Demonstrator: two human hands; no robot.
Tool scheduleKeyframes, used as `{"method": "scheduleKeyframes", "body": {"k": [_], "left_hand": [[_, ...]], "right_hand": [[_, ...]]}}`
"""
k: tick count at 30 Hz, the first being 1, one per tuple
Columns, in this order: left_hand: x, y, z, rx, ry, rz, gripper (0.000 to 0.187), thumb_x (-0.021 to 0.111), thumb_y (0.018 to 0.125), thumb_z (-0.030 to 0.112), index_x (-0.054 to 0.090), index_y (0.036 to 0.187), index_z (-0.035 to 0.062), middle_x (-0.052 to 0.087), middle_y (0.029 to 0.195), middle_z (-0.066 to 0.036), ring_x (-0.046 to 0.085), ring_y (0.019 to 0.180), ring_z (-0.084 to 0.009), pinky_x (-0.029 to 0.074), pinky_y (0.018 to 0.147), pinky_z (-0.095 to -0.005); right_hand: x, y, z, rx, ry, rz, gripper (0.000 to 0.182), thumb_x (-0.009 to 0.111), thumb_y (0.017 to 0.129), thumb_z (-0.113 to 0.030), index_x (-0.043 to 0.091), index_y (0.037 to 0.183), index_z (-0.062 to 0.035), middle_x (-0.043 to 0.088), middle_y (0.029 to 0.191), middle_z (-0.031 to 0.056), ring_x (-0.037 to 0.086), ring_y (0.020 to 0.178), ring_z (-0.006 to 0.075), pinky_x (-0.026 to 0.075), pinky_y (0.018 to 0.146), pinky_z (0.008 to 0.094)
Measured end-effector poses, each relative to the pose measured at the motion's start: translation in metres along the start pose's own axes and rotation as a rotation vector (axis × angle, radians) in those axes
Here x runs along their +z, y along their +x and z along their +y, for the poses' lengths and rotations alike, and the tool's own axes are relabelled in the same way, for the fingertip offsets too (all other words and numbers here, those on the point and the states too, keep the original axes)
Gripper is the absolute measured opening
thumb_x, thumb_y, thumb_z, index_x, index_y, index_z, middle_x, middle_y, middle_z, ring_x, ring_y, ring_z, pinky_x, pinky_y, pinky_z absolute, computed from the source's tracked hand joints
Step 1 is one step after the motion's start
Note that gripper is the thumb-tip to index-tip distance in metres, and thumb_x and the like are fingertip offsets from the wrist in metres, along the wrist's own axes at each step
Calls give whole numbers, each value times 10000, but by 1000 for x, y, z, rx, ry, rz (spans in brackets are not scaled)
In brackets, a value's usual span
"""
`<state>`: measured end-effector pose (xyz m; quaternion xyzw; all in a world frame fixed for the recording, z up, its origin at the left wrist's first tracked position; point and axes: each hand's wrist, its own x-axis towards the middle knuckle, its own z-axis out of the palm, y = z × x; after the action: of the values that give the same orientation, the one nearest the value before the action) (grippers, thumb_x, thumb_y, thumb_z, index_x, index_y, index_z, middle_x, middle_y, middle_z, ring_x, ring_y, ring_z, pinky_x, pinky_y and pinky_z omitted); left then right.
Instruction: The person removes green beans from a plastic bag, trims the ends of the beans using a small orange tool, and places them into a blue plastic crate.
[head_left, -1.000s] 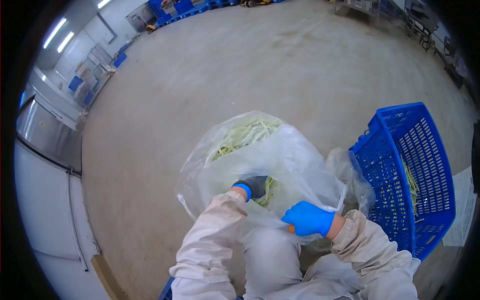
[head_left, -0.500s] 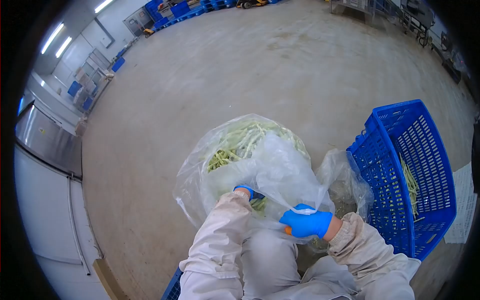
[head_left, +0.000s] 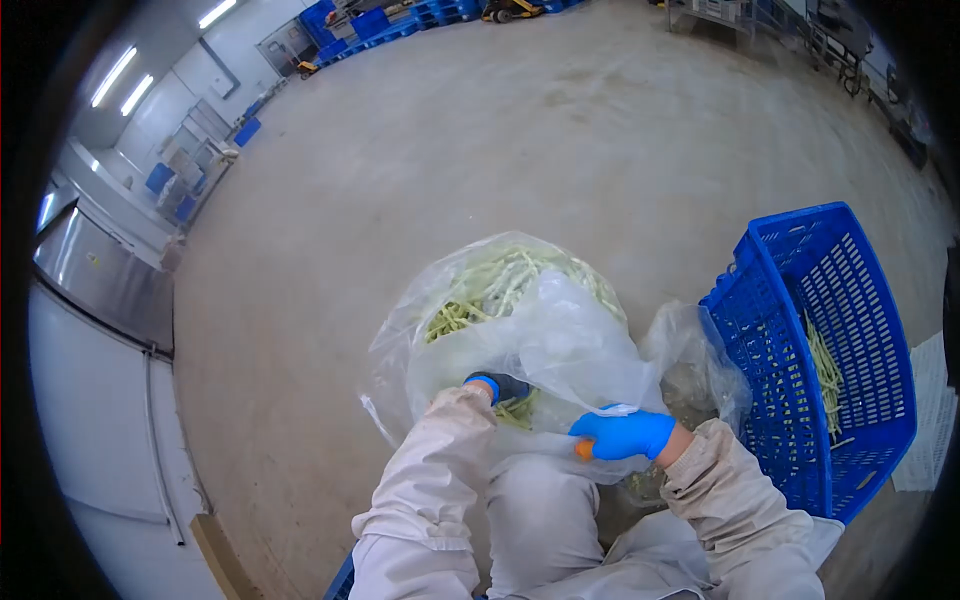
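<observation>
A large clear plastic bag (head_left: 585,320) of long green beans (head_left: 455,318) lies open in front of my knees. My left hand (head_left: 508,387), in a dark glove over a blue cuff, reaches into a fold of the bag beside more green beans (head_left: 518,408); its fingers are mostly hidden. Blue-gloved, my right hand (head_left: 625,436) is closed around a small orange object (head_left: 584,449), only the end of which shows. The bag's edge lies against the top of that hand. I cannot make out whether the hand also grips the plastic.
At my right stands a blue perforated crate (head_left: 850,330), tilted, with some long beans (head_left: 825,375) inside. Crumpled clear plastic (head_left: 700,350) lies between it and my right arm. A white perforated sheet or panel (head_left: 925,420) is behind the crate. A steel door (head_left: 110,275) is at left.
The view has shifted slightly. More of my left hand's dark glove shows as the bag's fold sits off it. My right hand keeps hold of the orange object, turned a little.
</observation>
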<state>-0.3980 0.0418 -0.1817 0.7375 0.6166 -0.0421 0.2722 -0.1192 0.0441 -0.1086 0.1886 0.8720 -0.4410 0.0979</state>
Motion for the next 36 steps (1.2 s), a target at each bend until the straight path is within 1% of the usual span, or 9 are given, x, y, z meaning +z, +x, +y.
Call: {"method": "scheduleKeyframes", "body": {"k": [4,10,14,15,19,21,22,30,36], "left_hand": [[7,5,-9,26,-65,18,392,568,732,360,643,1039,128,612,1108,-142,568,1025,-335,434,895,-433],[73,31,-9,-242,277,0,458,394,858,410,551,1206,156,523,1262,-113,495,1130,-334,364,983,-430],[57,15,0,-274,41,213,584,541,789,416,449,1293,135,539,1211,-187,499,1134,-338,396,950,-420],[-2,-2,48,-473,38,-69,638,595,766,349,404,1314,84,540,1185,-225,508,1113,-360,412,934,-405],[14,14,16,-498,-74,-8,599,645,724,305,456,1250,87,558,1177,-194,521,1118,-345,417,929,-434],[34,27,-35,-291,-265,465,521,667,706,212,529,1177,37,631,1039,-140,609,959,-260,466,838,-379],[-7,19,-24,-302,-924,184,465,680,686,154,567,1116,17,641,921,-85,612,825,-183,486,755,-338],[-94,-10,5,-280,-1624,-222,334,575,813,125,552,1117,-13,638,946,-115,619,719,-187,529,737,-334],[-101,-78,91,-55,-1740,-375,513,572,806,117,404,1266,-36,594,934,-125,592,746,-195,502,700,-308]], "right_hand": [[0,0,2,-51,39,96,256,558,780,-234,613,957,-58,630,861,203,601,779,383,468,682,422],[-7,5,12,20,215,-122,428,563,839,-247,534,1202,-22,560,1194,171,535,1097,279,413,933,353],[-40,9,7,-215,975,350,538,547,852,-128,368,1353,-51,410,1355,121,421,1233,282,384,975,374],[-51,9,6,-216,975,355,538,547,852,-128,368,1353,-51,410,1355,121,421,1233,282,384,975,374],[-78,10,3,-275,1371,503,560,544,848,-89,341,1370,-75,408,1353,123,429,1232,265,393,967,354],[-81,13,-2,-196,1372,490,566,550,847,-88,337,1372,-81,410,1349,127,438,1224,256,402,956,348],[-82,16,-3,-200,1372,491,566,550,847,-88,337,1372,-81,410,1349,127,438,1224,256,402,956,348],[-72,49,8,-37,1314,655,570,563,830,-87,359,1362,-87,480,1281,111,486,1167,229,415,936,330],[-71,25,19,-19,1218,707,430,558,852,-196,503,1267,-96,560,1192,61,517,1093,161,426,888,310]]}}
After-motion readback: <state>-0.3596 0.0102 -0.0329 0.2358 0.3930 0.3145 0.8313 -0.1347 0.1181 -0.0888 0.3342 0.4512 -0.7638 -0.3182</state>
